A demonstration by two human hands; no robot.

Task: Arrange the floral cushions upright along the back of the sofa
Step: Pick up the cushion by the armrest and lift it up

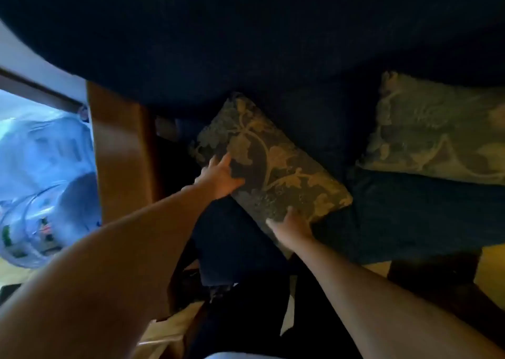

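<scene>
Floral cushion [269, 164] (tilted) lies between left fingers [224, 160] and right fingers [291, 211].

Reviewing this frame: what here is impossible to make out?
Head view, right cushion: cut off by the frame's right edge.
Head view, right hand on the near cushion: grip lost to blur and dimness.
Head view, bright area at left: overexposed, contents blurred.
Head view, sofa: surface detail lost in darkness.
</scene>
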